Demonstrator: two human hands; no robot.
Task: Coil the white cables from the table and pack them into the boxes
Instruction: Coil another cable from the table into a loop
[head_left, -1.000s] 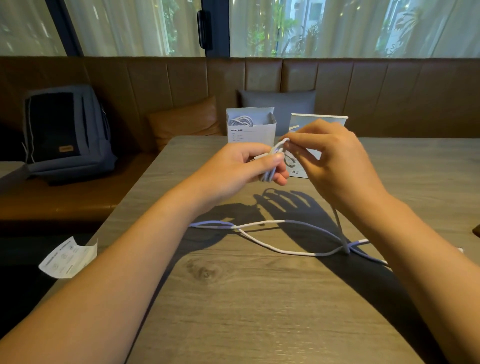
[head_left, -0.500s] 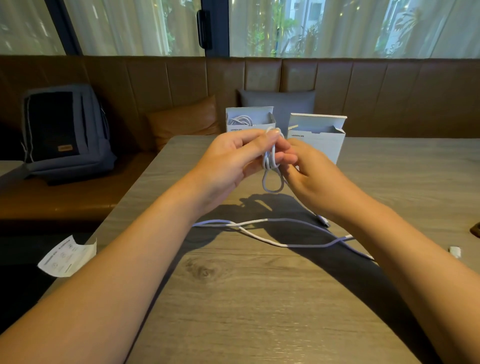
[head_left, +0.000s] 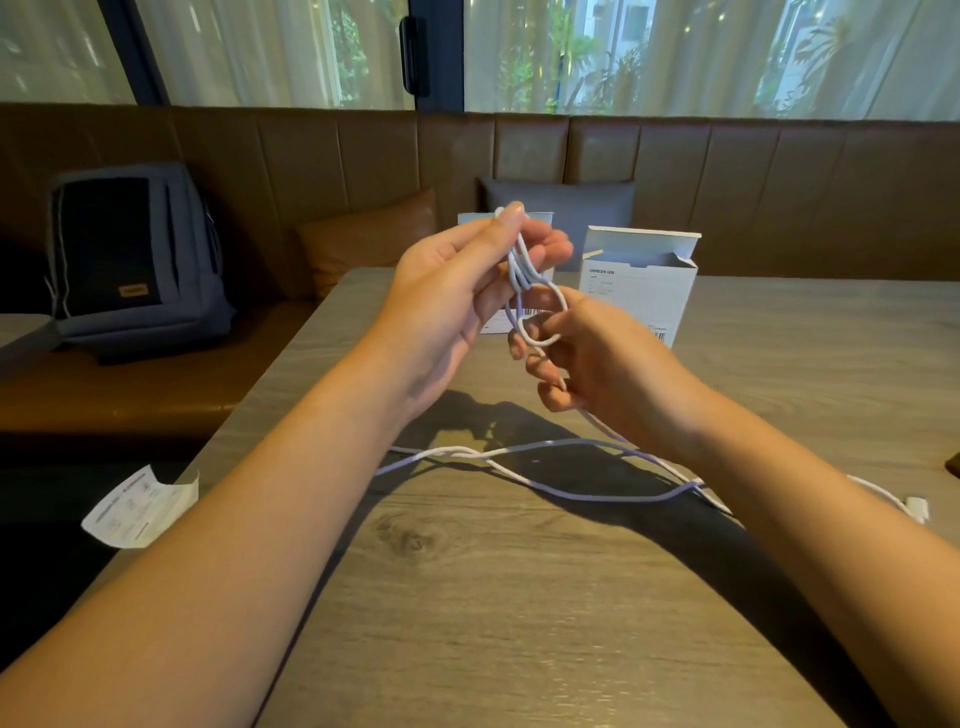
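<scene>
white cable (head_left: 524, 270) loops in left hand (head_left: 457, 301) grip, right hand (head_left: 597, 364) below

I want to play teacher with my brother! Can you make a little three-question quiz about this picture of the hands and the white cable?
1. True or false: the left hand holds loops of the white cable above the table.
2. Which box has its flap open in plain view? A: the right box; B: the left box behind the hands.
3. Fill in: the loose end of the cable lies on the ____.

Key
1. True; the right hand guides the next loop.
2. A
3. table
</scene>
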